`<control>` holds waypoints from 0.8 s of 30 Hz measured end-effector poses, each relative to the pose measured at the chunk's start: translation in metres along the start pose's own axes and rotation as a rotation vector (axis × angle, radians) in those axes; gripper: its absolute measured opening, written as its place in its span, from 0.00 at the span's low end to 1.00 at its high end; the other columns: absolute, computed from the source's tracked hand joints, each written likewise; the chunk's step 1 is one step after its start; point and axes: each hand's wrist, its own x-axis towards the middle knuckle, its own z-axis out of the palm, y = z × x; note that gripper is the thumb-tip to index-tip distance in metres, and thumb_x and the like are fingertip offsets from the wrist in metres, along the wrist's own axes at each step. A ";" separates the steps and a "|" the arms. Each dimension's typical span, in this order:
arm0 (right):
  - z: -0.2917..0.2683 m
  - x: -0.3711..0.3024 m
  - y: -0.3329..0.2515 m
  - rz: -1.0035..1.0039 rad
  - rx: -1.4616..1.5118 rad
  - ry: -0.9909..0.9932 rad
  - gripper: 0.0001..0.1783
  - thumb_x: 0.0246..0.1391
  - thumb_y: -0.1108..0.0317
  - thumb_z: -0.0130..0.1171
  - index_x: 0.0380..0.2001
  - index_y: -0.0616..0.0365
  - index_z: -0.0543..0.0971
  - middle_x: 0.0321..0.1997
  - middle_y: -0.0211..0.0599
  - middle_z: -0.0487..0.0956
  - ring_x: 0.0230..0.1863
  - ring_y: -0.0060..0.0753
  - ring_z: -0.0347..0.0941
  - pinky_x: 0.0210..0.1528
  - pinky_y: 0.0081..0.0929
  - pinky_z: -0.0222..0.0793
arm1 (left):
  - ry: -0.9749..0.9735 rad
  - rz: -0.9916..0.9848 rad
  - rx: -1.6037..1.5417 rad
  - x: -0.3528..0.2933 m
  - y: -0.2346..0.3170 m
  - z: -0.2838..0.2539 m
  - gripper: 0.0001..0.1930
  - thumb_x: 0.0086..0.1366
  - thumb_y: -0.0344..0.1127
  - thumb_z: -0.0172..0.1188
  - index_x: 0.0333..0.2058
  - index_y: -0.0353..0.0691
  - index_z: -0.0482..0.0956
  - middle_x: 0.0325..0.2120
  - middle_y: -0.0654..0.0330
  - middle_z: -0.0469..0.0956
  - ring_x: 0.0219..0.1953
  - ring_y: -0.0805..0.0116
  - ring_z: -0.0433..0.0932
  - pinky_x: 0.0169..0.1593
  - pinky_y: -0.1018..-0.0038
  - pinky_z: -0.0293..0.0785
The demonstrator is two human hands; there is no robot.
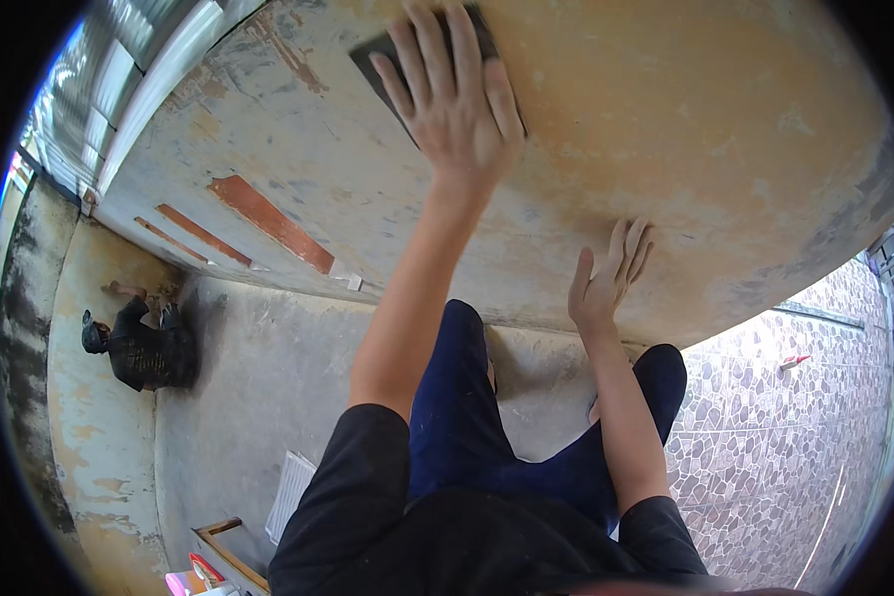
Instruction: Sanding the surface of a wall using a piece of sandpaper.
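Note:
My left hand (457,109) is high on the worn, yellowish-grey wall (685,129), its fingers spread over a dark sheet of sandpaper (374,62). It holds the sheet flat against the plaster, and the hand covers most of it. Lower and to the right, my right hand (611,278) rests on the same wall with fingers stretched out and nothing in it. Pale dust coats the fingers of both hands. Around the sandpaper the paint looks patchy and scraped.
Reddish-brown openings (273,223) cut the wall at left. Another person (144,343) crouches by the left side wall (94,437). A wooden frame (230,556) and a white slatted panel (290,497) are at lower left. Stone-patterned paving (755,427) with a small red-and-white object (795,363) lies at right.

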 end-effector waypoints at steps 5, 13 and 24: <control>-0.005 0.005 0.012 -0.028 -0.028 -0.030 0.34 0.70 0.62 0.51 0.73 0.67 0.60 0.80 0.60 0.52 0.82 0.65 0.39 0.79 0.62 0.35 | -0.226 0.142 0.113 -0.123 0.017 0.021 0.29 0.74 0.48 0.47 0.68 0.40 0.70 0.72 0.43 0.62 0.76 0.39 0.52 0.76 0.42 0.33; -0.006 -0.001 0.008 -0.008 -0.026 -0.051 0.33 0.72 0.61 0.49 0.73 0.68 0.60 0.80 0.61 0.52 0.82 0.65 0.39 0.79 0.62 0.35 | 0.016 0.101 -0.009 0.047 0.007 -0.008 0.32 0.76 0.51 0.44 0.71 0.36 0.63 0.71 0.38 0.60 0.74 0.34 0.54 0.75 0.39 0.36; -0.017 0.002 0.005 -0.007 -0.021 -0.144 0.33 0.73 0.60 0.44 0.74 0.68 0.59 0.80 0.62 0.50 0.82 0.65 0.40 0.79 0.59 0.33 | -0.297 0.373 0.135 -0.115 0.025 0.015 0.28 0.73 0.51 0.52 0.69 0.54 0.71 0.71 0.62 0.66 0.75 0.59 0.59 0.76 0.45 0.44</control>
